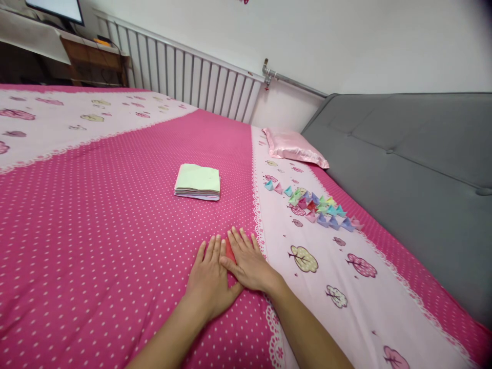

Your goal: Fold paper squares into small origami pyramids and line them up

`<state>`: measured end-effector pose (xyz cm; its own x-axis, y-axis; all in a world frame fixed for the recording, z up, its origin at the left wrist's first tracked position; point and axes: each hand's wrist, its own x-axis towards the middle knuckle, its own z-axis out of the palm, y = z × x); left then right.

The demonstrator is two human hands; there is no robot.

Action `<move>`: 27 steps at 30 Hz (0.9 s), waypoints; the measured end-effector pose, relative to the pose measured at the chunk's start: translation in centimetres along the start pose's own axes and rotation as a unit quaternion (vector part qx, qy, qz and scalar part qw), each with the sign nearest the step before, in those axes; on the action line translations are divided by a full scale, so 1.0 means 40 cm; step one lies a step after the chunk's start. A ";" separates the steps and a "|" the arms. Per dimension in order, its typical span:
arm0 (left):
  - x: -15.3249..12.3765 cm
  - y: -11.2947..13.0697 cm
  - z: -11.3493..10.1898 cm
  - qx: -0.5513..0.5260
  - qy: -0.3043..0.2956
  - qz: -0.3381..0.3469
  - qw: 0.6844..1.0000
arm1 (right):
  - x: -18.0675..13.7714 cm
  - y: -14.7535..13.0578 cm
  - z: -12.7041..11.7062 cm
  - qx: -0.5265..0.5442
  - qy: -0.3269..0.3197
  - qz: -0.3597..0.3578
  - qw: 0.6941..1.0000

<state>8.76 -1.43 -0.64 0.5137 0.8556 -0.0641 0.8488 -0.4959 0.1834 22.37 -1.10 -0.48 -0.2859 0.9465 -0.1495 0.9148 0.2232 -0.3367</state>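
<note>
A small piece of red paper (229, 251) lies on the bedspread, mostly covered by my two hands. My left hand (209, 279) rests flat over its left side, fingers stretched forward. Over its right side lies my right hand (248, 261), also flat, its thumb reaching across to the left fingers. How the paper is folded is hidden. Beyond my hands sits a stack of square paper sheets (198, 179), pale green on top. Several folded paper boats (311, 205) in many colours stand grouped to the right.
The pink dotted bedspread (115, 230) has slight wrinkles. A pink satin pillow (294, 146) lies near the grey padded headboard (403, 169). Along the far wall runs a white radiator (184, 66). A desk (92, 56) with a monitor (57, 9) stands at the far left.
</note>
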 end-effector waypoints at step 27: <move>0.001 0.000 0.002 -0.011 -0.006 -0.005 1.000 | 0.003 -0.002 0.000 -0.012 -0.002 0.005 1.000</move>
<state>8.78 -1.40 -0.70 0.5073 0.8582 -0.0786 0.8507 -0.4842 0.2044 22.27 -1.02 -0.46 -0.2788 0.9475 -0.1565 0.9241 0.2203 -0.3123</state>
